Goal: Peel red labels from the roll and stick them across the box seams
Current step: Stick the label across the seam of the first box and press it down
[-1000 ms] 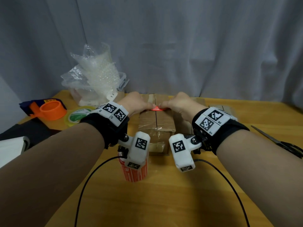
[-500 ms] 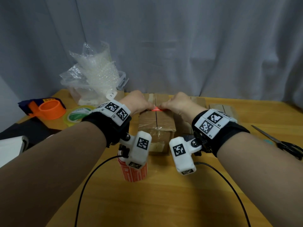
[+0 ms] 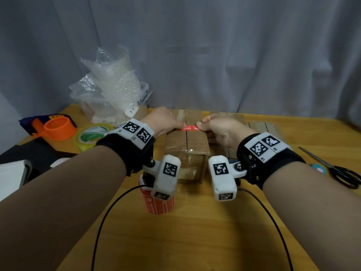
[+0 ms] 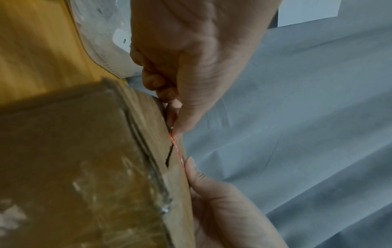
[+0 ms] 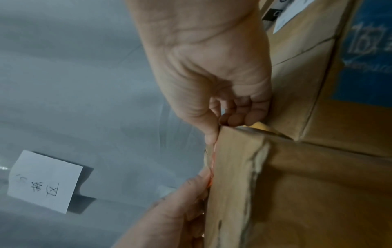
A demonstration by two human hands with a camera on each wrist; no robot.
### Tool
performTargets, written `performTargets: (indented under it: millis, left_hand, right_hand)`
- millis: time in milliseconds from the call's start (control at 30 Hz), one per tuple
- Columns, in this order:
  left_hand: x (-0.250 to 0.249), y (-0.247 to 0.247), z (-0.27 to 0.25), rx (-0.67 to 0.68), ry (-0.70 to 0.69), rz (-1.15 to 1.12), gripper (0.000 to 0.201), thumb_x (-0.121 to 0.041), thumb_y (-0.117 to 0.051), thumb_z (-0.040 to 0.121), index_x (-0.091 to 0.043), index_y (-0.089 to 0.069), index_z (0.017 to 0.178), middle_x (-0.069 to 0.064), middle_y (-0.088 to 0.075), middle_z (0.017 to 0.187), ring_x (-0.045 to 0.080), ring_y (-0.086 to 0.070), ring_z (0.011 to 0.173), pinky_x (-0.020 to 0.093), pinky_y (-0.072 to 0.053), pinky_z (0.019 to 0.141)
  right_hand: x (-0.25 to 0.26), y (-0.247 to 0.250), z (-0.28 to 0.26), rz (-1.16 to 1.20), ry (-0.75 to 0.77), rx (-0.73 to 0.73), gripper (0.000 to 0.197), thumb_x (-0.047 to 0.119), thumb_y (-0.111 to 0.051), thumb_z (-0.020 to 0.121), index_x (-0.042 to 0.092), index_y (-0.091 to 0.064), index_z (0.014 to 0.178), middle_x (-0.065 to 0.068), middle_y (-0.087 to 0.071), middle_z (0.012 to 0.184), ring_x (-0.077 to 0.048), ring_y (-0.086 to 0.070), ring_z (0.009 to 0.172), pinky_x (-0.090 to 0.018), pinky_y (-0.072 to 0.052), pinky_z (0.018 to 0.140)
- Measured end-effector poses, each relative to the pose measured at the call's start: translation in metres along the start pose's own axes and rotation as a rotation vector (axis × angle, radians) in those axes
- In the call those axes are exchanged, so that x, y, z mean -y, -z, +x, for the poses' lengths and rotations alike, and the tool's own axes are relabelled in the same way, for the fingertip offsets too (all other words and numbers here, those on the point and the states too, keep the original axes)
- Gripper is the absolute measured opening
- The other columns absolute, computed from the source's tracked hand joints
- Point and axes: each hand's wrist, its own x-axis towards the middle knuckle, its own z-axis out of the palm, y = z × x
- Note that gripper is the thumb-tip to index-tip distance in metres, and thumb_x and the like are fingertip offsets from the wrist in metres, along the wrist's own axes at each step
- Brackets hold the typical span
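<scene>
A brown cardboard box stands at mid-table with its taped seam running away from me. A red label lies across that seam near the far end of the top. My left hand pinches the label's left end and my right hand pinches its right end. Both wrist views show the label edge-on, in the left wrist view and in the right wrist view, stretched between thumb tips along the box top. The red label roll stands upright near me, partly hidden by the left wrist camera.
Bubble wrap in a clear tub sits at the back left, with an orange tape dispenser and a green-and-white tape roll beside it. More cardboard boxes lie to the right, with scissors beyond them. Cables trail toward me.
Both hands stay at the ends of the label over the seam. Slightly more of the red label shows between the thumbs than half a second ago.
</scene>
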Motion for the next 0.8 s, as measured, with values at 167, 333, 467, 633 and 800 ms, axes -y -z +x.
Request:
performTargets:
  millis: [167, 333, 467, 633, 800]
  left_hand:
    - [0.001, 0.002, 0.0, 0.021, -0.017, 0.013, 0.026, -0.029, -0.074, 0.078, -0.007, -0.06, 0.075, 0.01, -0.057, 0.077, 0.019, -0.053, 0.07, 0.028, -0.041, 0.065]
    - [0.004, 0.002, 0.001, 0.016, -0.006, 0.038, 0.033, -0.03, -0.074, 0.078, -0.009, -0.055, 0.061, 0.003, -0.054, 0.064, 0.013, -0.048, 0.056, 0.023, -0.036, 0.053]
    - [0.003, 0.007, 0.002, 0.009, -0.002, 0.095, 0.035, -0.037, -0.074, 0.076, -0.002, -0.067, 0.075, 0.005, -0.062, 0.072, 0.017, -0.056, 0.068, 0.024, -0.042, 0.059]
    - [0.006, 0.011, 0.004, 0.009, 0.036, 0.224, 0.046, -0.049, -0.073, 0.074, -0.008, -0.053, 0.064, 0.007, -0.058, 0.072, 0.02, -0.055, 0.072, 0.027, -0.042, 0.062]
    - [0.02, 0.009, 0.004, 0.112, 0.129, -0.054, 0.04, -0.047, -0.071, 0.077, -0.013, -0.051, 0.073, 0.009, -0.06, 0.074, 0.02, -0.056, 0.063, 0.027, -0.048, 0.06]
  right_hand:
    - [0.006, -0.005, -0.007, -0.094, 0.032, -0.025, 0.024, 0.013, -0.067, 0.085, 0.018, -0.047, 0.074, -0.003, -0.054, 0.075, -0.017, -0.053, 0.07, -0.027, -0.047, 0.061]
    - [0.006, -0.014, -0.014, -0.322, 0.13, -0.104, 0.044, 0.038, -0.078, 0.073, 0.016, -0.041, 0.075, 0.002, -0.041, 0.068, -0.009, -0.036, 0.056, -0.022, -0.027, 0.047]
    - [0.005, -0.011, -0.016, -0.304, 0.065, -0.089, 0.039, 0.038, -0.077, 0.075, 0.014, -0.046, 0.076, 0.0, -0.051, 0.071, -0.011, -0.045, 0.059, -0.023, -0.032, 0.047]
    - [0.002, -0.01, -0.017, -0.29, 0.053, -0.104, 0.039, 0.041, -0.075, 0.075, 0.013, -0.049, 0.083, -0.002, -0.054, 0.079, -0.014, -0.049, 0.066, -0.026, -0.037, 0.051]
    - [0.0, -0.011, -0.016, -0.274, 0.062, -0.087, 0.038, 0.042, -0.074, 0.076, 0.016, -0.046, 0.076, -0.004, -0.057, 0.084, -0.019, -0.053, 0.079, -0.026, -0.041, 0.057]
